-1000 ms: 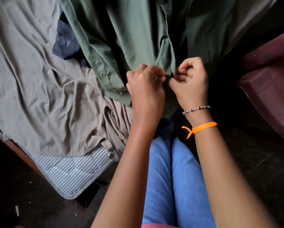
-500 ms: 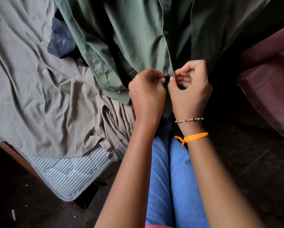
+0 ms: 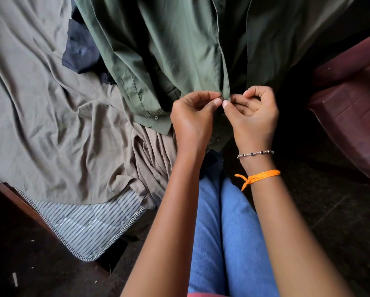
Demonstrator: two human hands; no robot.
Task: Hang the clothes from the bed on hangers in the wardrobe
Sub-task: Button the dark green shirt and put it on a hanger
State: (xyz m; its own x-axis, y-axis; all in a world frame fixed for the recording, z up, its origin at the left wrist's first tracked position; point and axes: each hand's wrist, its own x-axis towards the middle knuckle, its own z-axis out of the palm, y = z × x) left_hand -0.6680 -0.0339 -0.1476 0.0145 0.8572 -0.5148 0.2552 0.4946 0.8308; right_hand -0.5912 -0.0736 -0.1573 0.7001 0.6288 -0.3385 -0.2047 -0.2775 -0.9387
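At frame centre, left hand (image 3: pixel 192 121) and right hand (image 3: pixel 253 116) both pinch the green shirt (image 3: pixel 175 50) placket edge, thumbs nearly touching.

Dim, soft light from upper left; floor (image 3: pixel 340 211) in deep shadow (wide-angle bending at edges), focus sharp centrally.

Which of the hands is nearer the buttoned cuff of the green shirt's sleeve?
Left. The left hand pinches the shirt front just right of the buttoned cuff; the right hand pinches the same front edge farther right, beyond the left hand.
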